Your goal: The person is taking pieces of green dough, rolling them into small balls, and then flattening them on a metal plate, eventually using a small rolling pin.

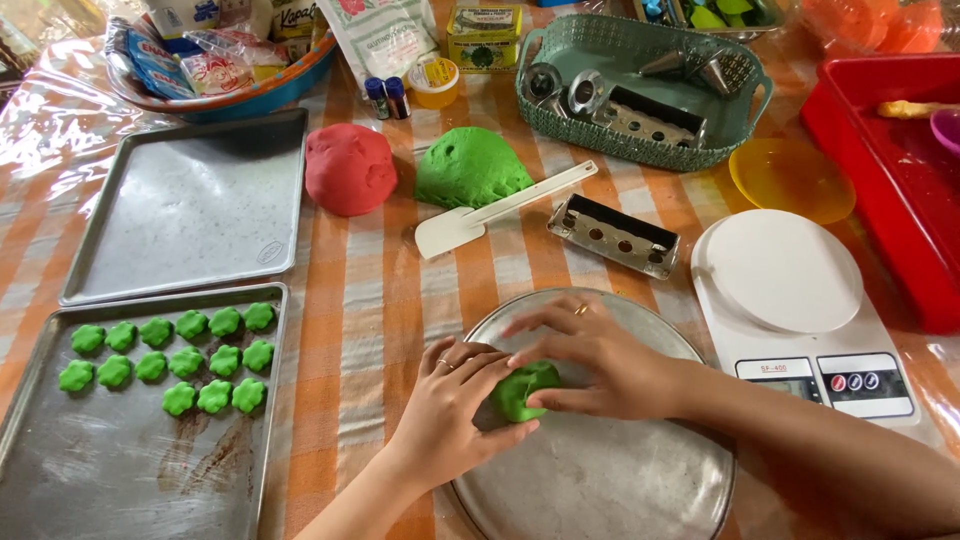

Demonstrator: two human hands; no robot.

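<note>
Head view: both my hands, left [450,405] and right [590,355], cup together around green dough lump [522,390] on round metal tray [600,480], near centre of table [370,300]; pressing keeps it compact.

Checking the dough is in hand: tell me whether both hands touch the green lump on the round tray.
Touching. The head view shows the left hand and right hand pressed around the green lump.

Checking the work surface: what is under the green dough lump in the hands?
The dough lump sits on a round metal plate. Both hands, left and right, cover its sides.
</note>
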